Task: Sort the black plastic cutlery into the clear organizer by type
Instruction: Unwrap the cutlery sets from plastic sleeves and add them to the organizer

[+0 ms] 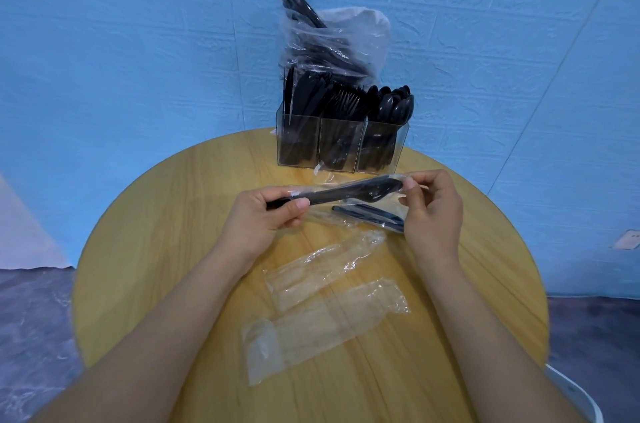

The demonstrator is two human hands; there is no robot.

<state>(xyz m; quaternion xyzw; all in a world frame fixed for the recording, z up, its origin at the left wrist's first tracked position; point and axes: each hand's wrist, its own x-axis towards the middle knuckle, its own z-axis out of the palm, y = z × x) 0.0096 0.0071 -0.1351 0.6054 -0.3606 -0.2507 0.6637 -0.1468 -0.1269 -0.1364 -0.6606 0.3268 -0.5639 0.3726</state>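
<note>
While my left hand (273,211) grips spoon (349,192) handle, right hand (429,204) fingers pinch wrapper (410,179) at bowl end, above bench (173,249); organizer (341,149) at 12 o'clock.

L hand (268,211) grip curled, R hand (431,206) pinching, forearms extended

I see the left hand (273,211) gripping a black spoon (349,193) by its handle while the right hand (431,208) pinches its clear wrapper (bowl end) above the surface (166,249), near the organizer (341,147).
</note>
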